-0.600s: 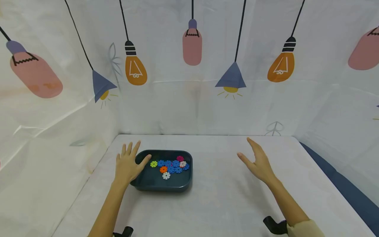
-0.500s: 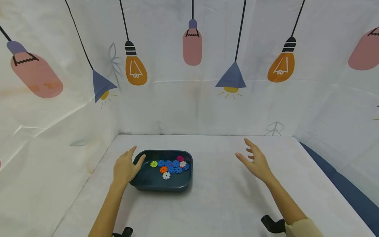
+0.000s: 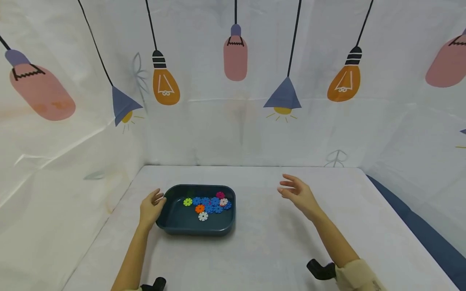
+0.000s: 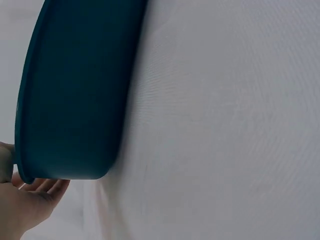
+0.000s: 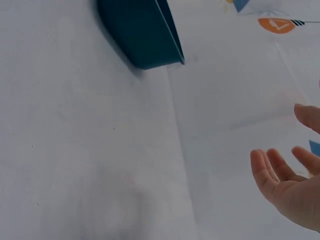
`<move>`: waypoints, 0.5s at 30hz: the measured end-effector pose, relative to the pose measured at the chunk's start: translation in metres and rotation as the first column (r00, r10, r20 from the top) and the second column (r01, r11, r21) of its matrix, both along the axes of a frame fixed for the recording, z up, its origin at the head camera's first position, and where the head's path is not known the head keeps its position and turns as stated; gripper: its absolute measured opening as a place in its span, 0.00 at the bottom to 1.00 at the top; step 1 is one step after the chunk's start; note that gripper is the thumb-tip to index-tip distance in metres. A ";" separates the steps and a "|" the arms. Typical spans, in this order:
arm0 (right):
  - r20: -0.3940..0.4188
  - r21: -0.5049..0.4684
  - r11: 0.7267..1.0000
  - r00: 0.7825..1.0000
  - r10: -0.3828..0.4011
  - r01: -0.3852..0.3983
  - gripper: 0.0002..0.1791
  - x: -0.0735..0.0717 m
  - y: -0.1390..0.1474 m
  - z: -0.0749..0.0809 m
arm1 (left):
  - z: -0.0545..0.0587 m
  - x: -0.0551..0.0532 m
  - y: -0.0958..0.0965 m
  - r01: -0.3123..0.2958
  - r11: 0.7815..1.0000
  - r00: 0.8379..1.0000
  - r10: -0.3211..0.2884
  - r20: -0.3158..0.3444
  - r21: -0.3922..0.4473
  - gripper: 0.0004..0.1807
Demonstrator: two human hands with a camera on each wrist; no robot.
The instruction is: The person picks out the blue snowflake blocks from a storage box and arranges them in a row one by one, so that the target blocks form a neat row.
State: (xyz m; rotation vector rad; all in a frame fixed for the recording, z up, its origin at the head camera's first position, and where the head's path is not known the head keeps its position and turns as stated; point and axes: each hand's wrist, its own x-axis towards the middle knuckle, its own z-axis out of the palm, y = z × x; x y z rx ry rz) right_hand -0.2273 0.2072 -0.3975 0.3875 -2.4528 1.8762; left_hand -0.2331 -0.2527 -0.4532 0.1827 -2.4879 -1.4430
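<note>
A dark teal rectangular tray [image 3: 182, 226] stands on the white table, its outer wall [image 4: 75, 100] filling much of the left wrist view. Inside lie several small notched flower-shaped discs: a cluster of blue discs [image 3: 210, 208], plus a yellow-green disc [image 3: 187, 202], an orange disc [image 3: 200, 208], a magenta disc [image 3: 220, 195] and white ones [image 3: 203, 216]. My left hand [image 3: 150, 210] grips the tray's left end, thumb at the rim, curled fingers [image 4: 47, 189] against the outside wall. My right hand [image 3: 302, 199] hovers right of the tray, fingers loosely bent, holding nothing.
The white table [image 3: 255, 242] ends at a white cloth backdrop [image 3: 204, 129] printed with lamps and bulbs. Dark blue material [image 3: 411, 222] lies beyond the table's right edge. A black wrist mount [image 3: 321, 270] sits at my right sleeve.
My left hand has moved from over the tray's left side to its left end, fingers curling there. My right hand has shifted left toward the tray, its fingers bending more.
</note>
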 end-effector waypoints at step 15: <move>0.192 -0.256 0.960 0.967 0.167 -0.115 0.31 -0.020 -0.034 -0.015 | -0.012 -0.001 -0.001 0.044 0.975 0.991 -0.070 0.113 0.220 0.24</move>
